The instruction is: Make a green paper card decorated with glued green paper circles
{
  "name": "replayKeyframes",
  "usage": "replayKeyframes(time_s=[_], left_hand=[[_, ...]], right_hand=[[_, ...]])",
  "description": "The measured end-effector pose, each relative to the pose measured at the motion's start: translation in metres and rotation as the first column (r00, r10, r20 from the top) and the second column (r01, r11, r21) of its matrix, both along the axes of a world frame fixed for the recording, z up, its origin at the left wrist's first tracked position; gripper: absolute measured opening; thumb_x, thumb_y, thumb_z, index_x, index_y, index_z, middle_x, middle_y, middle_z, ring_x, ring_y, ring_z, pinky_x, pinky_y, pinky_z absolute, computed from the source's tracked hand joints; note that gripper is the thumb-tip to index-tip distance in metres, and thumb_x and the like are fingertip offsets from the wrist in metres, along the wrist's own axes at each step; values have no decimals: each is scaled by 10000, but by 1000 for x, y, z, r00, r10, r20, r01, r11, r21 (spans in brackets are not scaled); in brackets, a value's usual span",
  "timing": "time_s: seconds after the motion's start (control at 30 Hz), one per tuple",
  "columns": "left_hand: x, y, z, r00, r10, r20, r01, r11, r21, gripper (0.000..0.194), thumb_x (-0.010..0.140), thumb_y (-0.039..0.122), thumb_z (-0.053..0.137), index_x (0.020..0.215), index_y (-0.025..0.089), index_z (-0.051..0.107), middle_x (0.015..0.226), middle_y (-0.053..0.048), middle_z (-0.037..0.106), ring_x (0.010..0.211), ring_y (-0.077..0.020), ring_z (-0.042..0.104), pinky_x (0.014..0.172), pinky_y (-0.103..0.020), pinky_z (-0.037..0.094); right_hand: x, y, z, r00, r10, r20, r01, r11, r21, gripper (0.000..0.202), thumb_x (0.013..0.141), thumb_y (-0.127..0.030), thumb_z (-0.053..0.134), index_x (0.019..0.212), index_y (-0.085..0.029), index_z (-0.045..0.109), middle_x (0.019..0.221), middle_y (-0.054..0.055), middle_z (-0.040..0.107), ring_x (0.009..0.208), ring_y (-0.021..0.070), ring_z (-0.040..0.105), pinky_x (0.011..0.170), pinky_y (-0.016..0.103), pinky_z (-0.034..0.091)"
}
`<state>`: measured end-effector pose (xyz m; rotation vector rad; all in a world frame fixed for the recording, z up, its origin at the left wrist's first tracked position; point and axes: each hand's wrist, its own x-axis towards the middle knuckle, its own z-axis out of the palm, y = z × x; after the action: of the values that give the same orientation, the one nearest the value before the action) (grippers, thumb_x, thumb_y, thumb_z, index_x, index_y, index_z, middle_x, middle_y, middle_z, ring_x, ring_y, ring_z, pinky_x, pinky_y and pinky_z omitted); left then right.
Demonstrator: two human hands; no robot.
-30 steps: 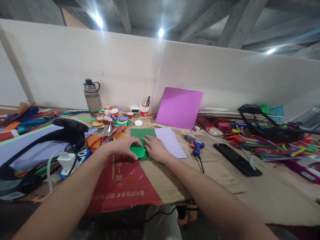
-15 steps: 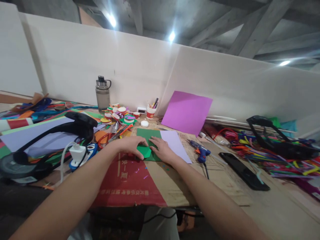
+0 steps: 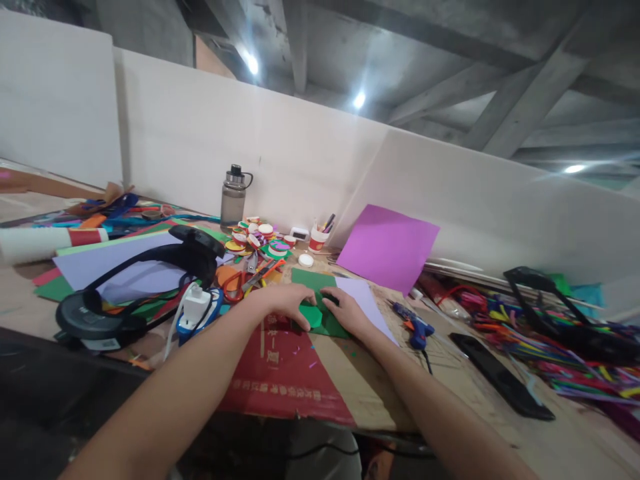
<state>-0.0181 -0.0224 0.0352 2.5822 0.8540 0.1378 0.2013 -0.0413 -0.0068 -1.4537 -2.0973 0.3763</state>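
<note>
My left hand (image 3: 295,303) curves round a bright green paper piece (image 3: 312,316) with cut corners, holding it between thumb and fingers. The piece lies over a dark green sheet (image 3: 305,276). My right hand (image 3: 347,311) rests on the right part of this sheet, its fingers apart and slightly bent. A dark patch shows between those fingers; I cannot tell whether it is an object or shadow. A pale lilac sheet (image 3: 367,300) lies partly under my right hand and wrist. Tiny paper scraps (image 3: 313,365) are scattered on the red and brown cardboard (image 3: 280,393) below.
On the right are a blue glue gun (image 3: 417,330), a black phone (image 3: 500,373) and bundled coloured strips (image 3: 545,353). A purple sheet (image 3: 390,247) leans on the wall. On the left stand a water bottle (image 3: 233,200), scissors (image 3: 234,285), a black headset (image 3: 100,307) and a white charger (image 3: 196,301).
The camera view has shifted, so everything sits further right and lower. My right hand's fingers look more bent and spread on the dark sheet. My left hand stays at the bright green piece.
</note>
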Motion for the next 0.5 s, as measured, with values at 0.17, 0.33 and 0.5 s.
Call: replayKeyframes(time_s=[0.17, 0.33, 0.5], left_hand=[[1, -1, -2, 1000, -26, 2, 25, 999, 40, 623, 643, 512, 736, 1167, 204, 602, 1197, -97, 621, 1074, -276, 586, 880, -336, 451], [4, -11, 6, 998, 54, -30, -52, 995, 79, 626, 643, 534, 734, 1163, 207, 610, 1177, -111, 641, 1022, -291, 615, 794, -329, 470], [10, -11, -3, 996, 75, 46, -83, 980, 179, 640, 680, 538, 697, 1206, 187, 600, 1152, -142, 662, 960, -307, 646, 759, -355, 489]], right_hand=[[-4, 12, 19, 995, -55, -79, 55, 999, -4, 274, 848, -222, 505, 1054, -168, 676, 1102, 101, 687, 989, 207, 643, 903, 398, 499], [-29, 20, 45, 988, 44, -146, -29, 994, 103, 258, 829, -235, 516, 1022, -170, 674, 1059, 96, 692, 959, 200, 642, 905, 405, 492], [-58, 0, 59, 960, 104, -259, -57, 981, 183, 301, 861, -305, 492, 1097, -197, 643, 1082, 87, 682, 974, 202, 634, 859, 391, 505]])
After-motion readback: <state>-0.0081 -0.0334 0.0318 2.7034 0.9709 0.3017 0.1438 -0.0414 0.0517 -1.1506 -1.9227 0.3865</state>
